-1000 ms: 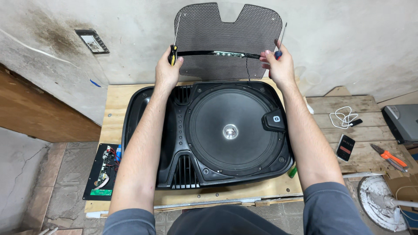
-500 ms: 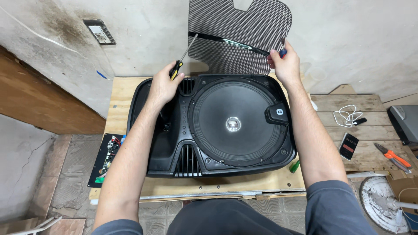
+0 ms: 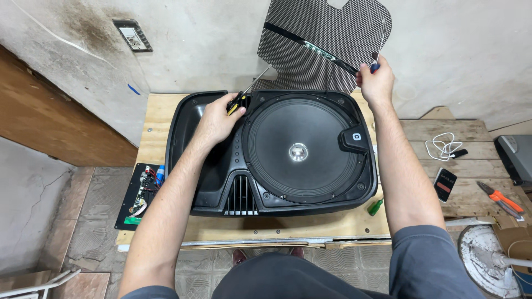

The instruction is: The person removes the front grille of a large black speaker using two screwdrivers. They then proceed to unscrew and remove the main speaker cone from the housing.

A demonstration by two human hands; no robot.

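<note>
Letting go, the left hand (image 3: 217,119) now grips only its screwdriver (image 3: 244,95); the right hand (image 3: 376,83), at two o'clock, alone pinches the grille (image 3: 316,33) off the speaker (image 3: 277,155).

Perforated metal grille (image 3: 327,41), matt black plastic speaker cabinet (image 3: 213,182), bare wooden board (image 3: 158,119).

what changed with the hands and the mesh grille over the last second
The left hand let go of the black perforated metal grille and dropped onto the black speaker cabinet, keeping its yellow-and-black screwdriver. The right hand alone now holds the grille, swung to the right and tilted, along with a blue-handled screwdriver. The cabinet and wooden bench stayed put.
</note>
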